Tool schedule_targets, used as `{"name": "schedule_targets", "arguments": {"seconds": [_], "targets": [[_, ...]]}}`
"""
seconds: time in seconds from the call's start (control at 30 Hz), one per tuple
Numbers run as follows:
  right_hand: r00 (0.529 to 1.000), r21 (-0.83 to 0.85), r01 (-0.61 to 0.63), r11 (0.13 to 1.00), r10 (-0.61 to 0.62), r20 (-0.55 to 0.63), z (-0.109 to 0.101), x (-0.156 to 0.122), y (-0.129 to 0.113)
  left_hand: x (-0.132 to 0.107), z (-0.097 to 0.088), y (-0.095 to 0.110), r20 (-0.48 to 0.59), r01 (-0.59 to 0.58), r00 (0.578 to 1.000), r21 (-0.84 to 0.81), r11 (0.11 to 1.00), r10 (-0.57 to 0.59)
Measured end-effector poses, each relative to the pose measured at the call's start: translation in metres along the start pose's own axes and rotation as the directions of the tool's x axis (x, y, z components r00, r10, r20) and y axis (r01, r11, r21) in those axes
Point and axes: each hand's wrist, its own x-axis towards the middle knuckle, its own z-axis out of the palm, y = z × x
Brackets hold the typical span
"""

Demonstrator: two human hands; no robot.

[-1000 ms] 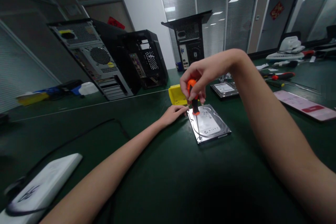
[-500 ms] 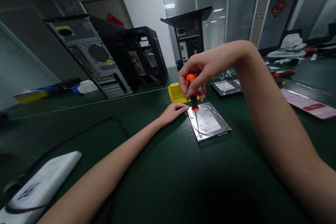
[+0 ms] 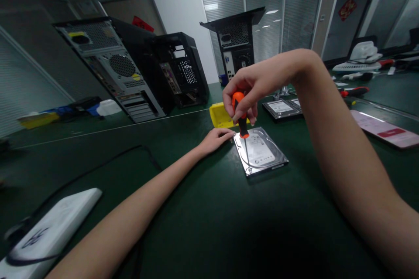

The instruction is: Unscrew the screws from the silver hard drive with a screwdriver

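Note:
A silver hard drive (image 3: pixel 259 148) with a white label lies label side up on the green table. My right hand (image 3: pixel 244 100) is closed round the orange and black handle of a screwdriver (image 3: pixel 243 126). Its thin shaft points down, and the tip meets a screw spot at the drive's near left corner. On the table to the left rests my left hand (image 3: pixel 216 140), with its thumb and fingertips holding the drive's far left edge. Just behind the drive stands a yellow tray (image 3: pixel 220 117), partly hidden by my right hand.
Further right lie more hard drives (image 3: pixel 279 109), a pink-screened phone (image 3: pixel 384 128) and red-handled pliers (image 3: pixel 355 92). Computer cases (image 3: pixel 121 65) stand at the back left, another case (image 3: pixel 237 43) behind my right hand. A white power strip (image 3: pixel 55 226) with a black cable lies at the near left.
The screwdriver handle and my right hand have shifted very slightly to the right, while the tip stays at the same corner. My left hand and the hard drive hold their place.

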Motion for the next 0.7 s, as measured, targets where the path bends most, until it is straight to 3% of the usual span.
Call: {"name": "schedule_targets", "arguments": {"seconds": [0.13,0.4,0.57,0.7], "targets": [[1.000,-0.058,0.019,0.998,-0.020,-0.020,0.001,0.001,0.001,0.000,0.000,0.000,-0.005,0.010,1.000,0.007,1.000,-0.010],[0.999,-0.008,0.012,1.000,-0.013,-0.050,0.000,-0.002,0.004,0.000,0.000,0.000,-0.010,-0.004,1.000,0.022,1.000,0.004],[0.989,-0.016,0.102,0.995,-0.103,-0.107,-0.006,-0.008,0.011,-0.005,0.001,0.007,-0.093,-0.024,0.995,0.093,0.995,0.033],[0.975,0.011,0.109,0.994,-0.105,-0.195,-0.009,-0.014,0.018,-0.009,0.002,0.012,-0.156,-0.057,0.984,0.173,0.983,0.085]]}}
